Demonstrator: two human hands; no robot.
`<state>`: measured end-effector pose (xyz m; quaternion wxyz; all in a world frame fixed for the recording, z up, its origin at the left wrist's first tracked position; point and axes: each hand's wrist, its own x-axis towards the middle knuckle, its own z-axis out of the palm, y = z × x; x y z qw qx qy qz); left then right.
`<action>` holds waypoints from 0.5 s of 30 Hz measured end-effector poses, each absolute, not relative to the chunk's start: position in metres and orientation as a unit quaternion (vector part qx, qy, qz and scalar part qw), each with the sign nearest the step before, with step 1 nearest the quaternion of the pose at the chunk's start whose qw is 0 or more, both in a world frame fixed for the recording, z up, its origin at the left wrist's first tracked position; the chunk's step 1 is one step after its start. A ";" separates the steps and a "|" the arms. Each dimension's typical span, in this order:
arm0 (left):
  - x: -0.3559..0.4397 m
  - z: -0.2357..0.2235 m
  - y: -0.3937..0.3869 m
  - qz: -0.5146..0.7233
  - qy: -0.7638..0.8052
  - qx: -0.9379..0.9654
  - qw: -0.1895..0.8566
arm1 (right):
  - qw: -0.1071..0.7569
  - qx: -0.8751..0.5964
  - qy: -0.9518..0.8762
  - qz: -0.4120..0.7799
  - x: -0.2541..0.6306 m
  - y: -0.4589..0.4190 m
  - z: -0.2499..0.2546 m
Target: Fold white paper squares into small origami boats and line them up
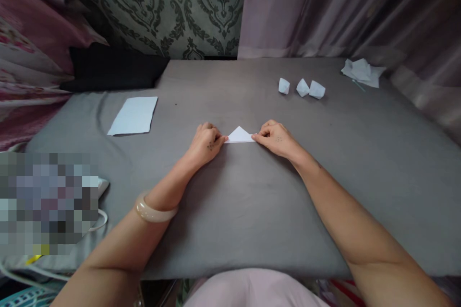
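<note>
legible text: none | labels, brands, numbers, signs: none readable | lower-left patch: seemingly pixelated

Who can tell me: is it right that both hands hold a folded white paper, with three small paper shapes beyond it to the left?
The side is wrong: the head view shows the three small paper shapes to the right, beyond the folded white paper that the left hand and right hand hold.
</note>
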<state>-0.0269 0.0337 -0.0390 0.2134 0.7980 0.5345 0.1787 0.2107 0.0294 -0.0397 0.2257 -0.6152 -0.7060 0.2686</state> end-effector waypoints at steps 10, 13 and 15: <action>-0.020 -0.037 0.023 0.163 0.477 0.862 0.056 | 0.204 -0.605 -0.732 0.239 0.216 0.027 -0.032; -0.017 -0.036 0.022 0.126 0.381 0.916 0.012 | 0.217 -0.603 -0.729 0.240 0.219 0.028 -0.033; -0.015 -0.033 0.021 0.096 0.337 0.936 0.010 | 0.231 -0.601 -0.726 0.240 0.219 0.028 -0.033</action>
